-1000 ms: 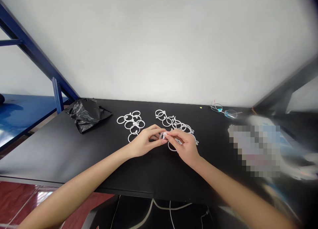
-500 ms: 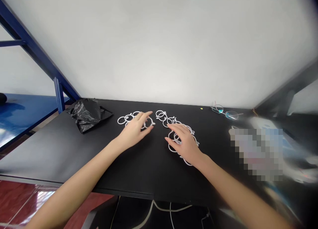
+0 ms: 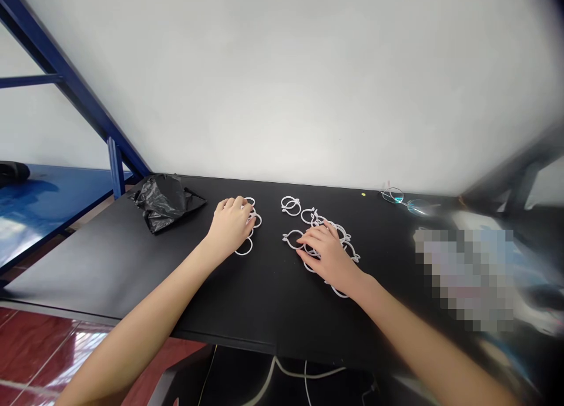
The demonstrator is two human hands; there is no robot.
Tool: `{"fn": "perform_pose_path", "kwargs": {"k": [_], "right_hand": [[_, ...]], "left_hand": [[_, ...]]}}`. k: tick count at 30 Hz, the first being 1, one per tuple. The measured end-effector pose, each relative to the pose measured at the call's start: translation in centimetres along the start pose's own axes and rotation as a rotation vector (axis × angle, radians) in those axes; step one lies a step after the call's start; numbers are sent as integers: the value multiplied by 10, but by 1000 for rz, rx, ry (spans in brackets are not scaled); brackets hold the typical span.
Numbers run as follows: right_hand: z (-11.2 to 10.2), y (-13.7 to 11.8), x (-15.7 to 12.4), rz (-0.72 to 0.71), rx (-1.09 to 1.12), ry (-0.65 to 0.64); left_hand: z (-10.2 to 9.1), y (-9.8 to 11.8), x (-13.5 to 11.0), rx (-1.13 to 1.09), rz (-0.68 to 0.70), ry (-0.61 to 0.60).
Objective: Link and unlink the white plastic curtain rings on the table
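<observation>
Two groups of white curtain rings, each ring with a small eyelet, lie on the black tabletop [image 3: 264,294]. My left hand [image 3: 231,224] covers much of the smaller left group [image 3: 244,245], palm down and fingers curled downward. Its fingertips are hidden, so I cannot see whether they grip a ring. Over the larger right pile [image 3: 341,232] rests my right hand [image 3: 328,253], fingers bent. Its thumb and fingertips close on the edge of one curtain ring [image 3: 292,232] sticking out to the left. Two overlapping rings [image 3: 288,205] lie apart farther back.
A crumpled black plastic bag [image 3: 165,203] lies at the left. Eyeglasses [image 3: 399,200] rest at the back right, with a pixelated package [image 3: 462,277] nearer. A white wall [image 3: 286,100] rises behind. Blue metal framing [image 3: 74,94] stands left, and cables [image 3: 304,371] hang below the front edge.
My left hand has moved left and curled over its rings, which now sit closer together. By my right fingertips, a ring has shifted left out of the pile. The view has turned slightly.
</observation>
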State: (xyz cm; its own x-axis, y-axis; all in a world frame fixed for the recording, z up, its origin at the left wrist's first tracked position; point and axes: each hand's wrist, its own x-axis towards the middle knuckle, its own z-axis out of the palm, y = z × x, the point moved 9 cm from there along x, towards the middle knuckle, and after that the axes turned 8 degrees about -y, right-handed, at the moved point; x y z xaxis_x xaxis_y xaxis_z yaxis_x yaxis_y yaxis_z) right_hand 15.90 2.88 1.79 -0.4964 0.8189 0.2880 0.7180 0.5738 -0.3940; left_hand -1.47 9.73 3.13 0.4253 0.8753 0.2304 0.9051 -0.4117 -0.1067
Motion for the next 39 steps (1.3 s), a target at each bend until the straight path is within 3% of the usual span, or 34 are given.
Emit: {"fn": "perform_pose_path", "kwargs": {"k": [3, 8, 10, 14, 20, 25, 31, 36, 39], "right_hand": [[1, 0, 1, 2, -18, -15], [3, -2, 3, -13, -51, -47], [1, -4, 3, -32, -58, -41], [-6, -6, 2, -67, -35, 14], [-12, -7, 0, -58, 19, 91], [-17, -8, -1, -83, 53, 163], [-29, -13, -6, -166, 253, 294], [-24, -6, -9, -72, 593, 283], [-22, -2, -10, -10, 646, 278]], "left_hand": [[-6, 12, 0, -98, 72, 41], [-16, 55, -10, -363, 374, 81], [-19, 67, -16, -473, 427, 91], [-11, 71, -17, -801, 351, 3], [19, 66, -13, -1331, 157, -211], [33, 68, -12, -1494, 142, -287], [31, 72, -11, -1684, 141, -334], [19, 85, -13, -1841, 225, -424], [14, 87, -15, -1844, 257, -428]]}}
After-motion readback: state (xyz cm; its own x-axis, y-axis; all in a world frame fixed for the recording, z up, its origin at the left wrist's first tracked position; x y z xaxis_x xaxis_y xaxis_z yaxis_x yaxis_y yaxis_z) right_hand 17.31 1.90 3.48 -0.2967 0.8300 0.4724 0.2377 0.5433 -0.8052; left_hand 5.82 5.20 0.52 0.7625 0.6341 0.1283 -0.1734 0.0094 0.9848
